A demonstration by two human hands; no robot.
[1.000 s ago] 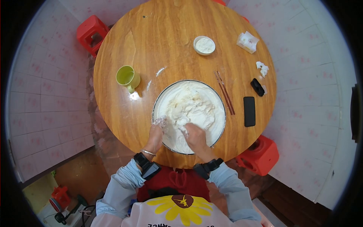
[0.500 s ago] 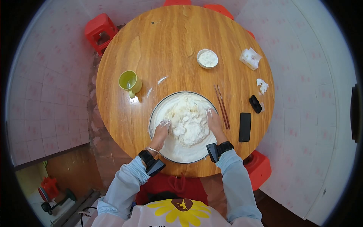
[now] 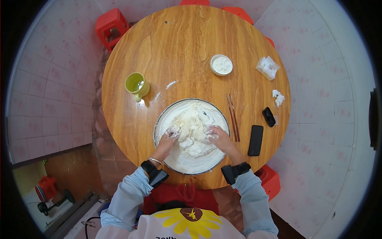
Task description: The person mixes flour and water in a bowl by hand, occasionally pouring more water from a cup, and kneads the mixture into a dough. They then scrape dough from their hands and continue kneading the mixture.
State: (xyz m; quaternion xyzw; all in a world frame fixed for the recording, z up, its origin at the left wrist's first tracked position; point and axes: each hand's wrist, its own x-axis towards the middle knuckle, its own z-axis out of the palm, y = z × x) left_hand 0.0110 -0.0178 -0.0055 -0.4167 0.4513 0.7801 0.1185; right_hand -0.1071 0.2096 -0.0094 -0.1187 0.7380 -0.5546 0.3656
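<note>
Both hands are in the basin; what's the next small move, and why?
I'd probably draw the left hand and right hand inward, folding loose flour over the clumpy mixture. The hands sit on opposite sides of the heap, and powder lies loose along the near side of the basin, while the middle looks lumpier and slightly yellower.

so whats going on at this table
A person's left hand and right hand, both floury, are in a wide basin, on either side of a mound of what looks like flour, part clumped, part loose. A mug, a bowl of white powder, chopsticks and a phone sit untouched on the table.
</note>
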